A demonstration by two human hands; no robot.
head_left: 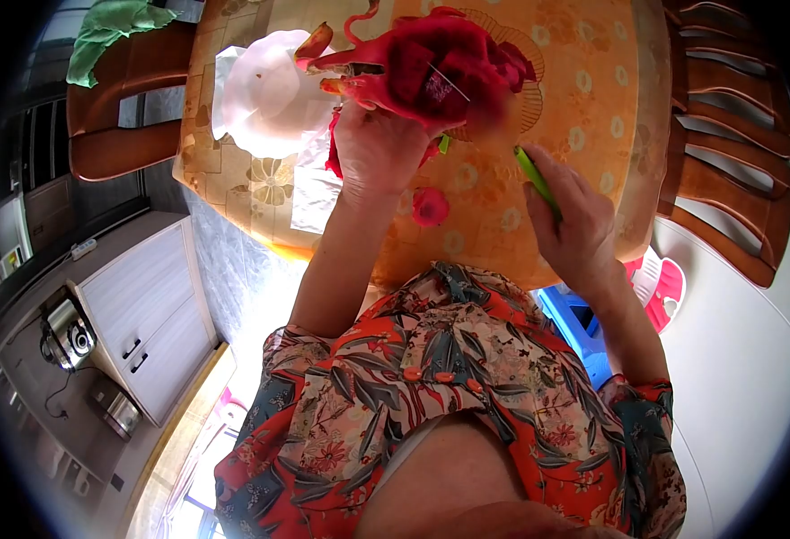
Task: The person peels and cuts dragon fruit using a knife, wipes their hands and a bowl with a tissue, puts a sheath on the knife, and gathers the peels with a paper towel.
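Note:
My left hand (377,148) is wrapped round the underside of a dragon fruit (444,67), holding it over the table. Dark red flesh shows among its pink peel, and the peel's tips point left. In my right hand (574,216) is a green-handled knife (537,180), its handle angled up and left towards the fruit. The blade is smeared and hard to make out; a thin bright line crosses the flesh. A round pink-red piece (430,207) lies on the tablecloth between my hands. Red peel shows beside my left wrist.
A pale scalloped plate (264,94) stands at the left, with white paper (316,193) near it. Beneath the fruit is a ribbed, amber-looking plate (528,99). Wooden chairs (727,135) flank the patterned table (583,54). A blue stool (579,328) is below my right arm.

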